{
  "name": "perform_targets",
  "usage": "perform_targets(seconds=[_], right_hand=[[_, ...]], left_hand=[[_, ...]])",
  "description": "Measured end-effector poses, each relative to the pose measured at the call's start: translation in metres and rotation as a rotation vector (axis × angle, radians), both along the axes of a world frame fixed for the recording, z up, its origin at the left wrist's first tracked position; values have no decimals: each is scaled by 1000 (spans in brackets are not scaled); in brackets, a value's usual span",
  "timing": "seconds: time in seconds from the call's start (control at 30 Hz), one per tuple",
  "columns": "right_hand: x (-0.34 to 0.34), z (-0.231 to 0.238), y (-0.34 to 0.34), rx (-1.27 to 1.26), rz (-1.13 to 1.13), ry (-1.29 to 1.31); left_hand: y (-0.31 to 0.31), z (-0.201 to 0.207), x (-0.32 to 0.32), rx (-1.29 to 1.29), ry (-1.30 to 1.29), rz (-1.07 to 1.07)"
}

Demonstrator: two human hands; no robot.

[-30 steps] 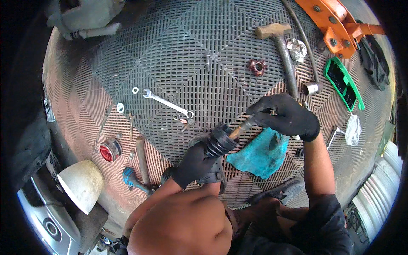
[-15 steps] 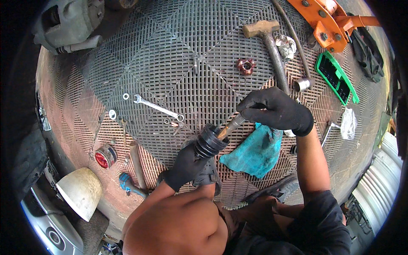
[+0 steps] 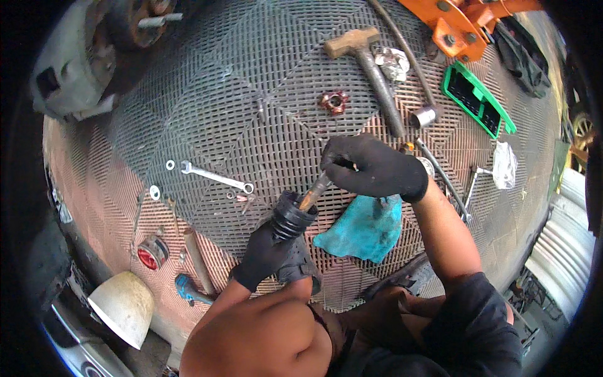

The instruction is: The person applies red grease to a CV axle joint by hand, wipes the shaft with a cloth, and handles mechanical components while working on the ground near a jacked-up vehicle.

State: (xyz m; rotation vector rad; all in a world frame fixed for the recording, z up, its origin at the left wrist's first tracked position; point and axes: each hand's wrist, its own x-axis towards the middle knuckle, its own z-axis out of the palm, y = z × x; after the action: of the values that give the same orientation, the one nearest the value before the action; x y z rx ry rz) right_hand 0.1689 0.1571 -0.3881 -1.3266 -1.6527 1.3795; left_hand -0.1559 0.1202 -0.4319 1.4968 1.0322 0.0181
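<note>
Since the frame half a second earlier, the floor view had swung round beneath me, and a long metal bar had come out from behind the right forearm. From my remote seat I judged the black ribbed boot soft and springy, best gripped round its ribs, and the metal shaft rising from its mouth stiff, fairly heavy and probably slick with brownish grease, so safest pinched near its top. Both stood tilted above the mat, just left of the teal cloth. The left hand was wrapped round the boot; the right hand was pinched narrow at the shaft's upper end, how firmly I could not tell.
</note>
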Motion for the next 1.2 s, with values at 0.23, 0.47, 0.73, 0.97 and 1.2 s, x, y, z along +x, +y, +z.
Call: perform_targets(seconds=[0.23, 0.47, 0.73, 0.97, 1.2], right_hand=[[2, -10, -3, -9, 49, -32], [-13, -26, -11, -64, -154, 82], [-30, -63, -38, -138, 164, -316], [-44, -64, -39, -89, 153, -328], [-49, -52, -30, -59, 108, -211]], left_hand=[[-6, 4, 6, 44, 32, 71], [10, -22, -28, 187, 160, -5], [51, -24, -56, 236, 254, 73], [50, -30, -59, 97, 268, 120], [44, -19, -52, -414, 44, 190]])
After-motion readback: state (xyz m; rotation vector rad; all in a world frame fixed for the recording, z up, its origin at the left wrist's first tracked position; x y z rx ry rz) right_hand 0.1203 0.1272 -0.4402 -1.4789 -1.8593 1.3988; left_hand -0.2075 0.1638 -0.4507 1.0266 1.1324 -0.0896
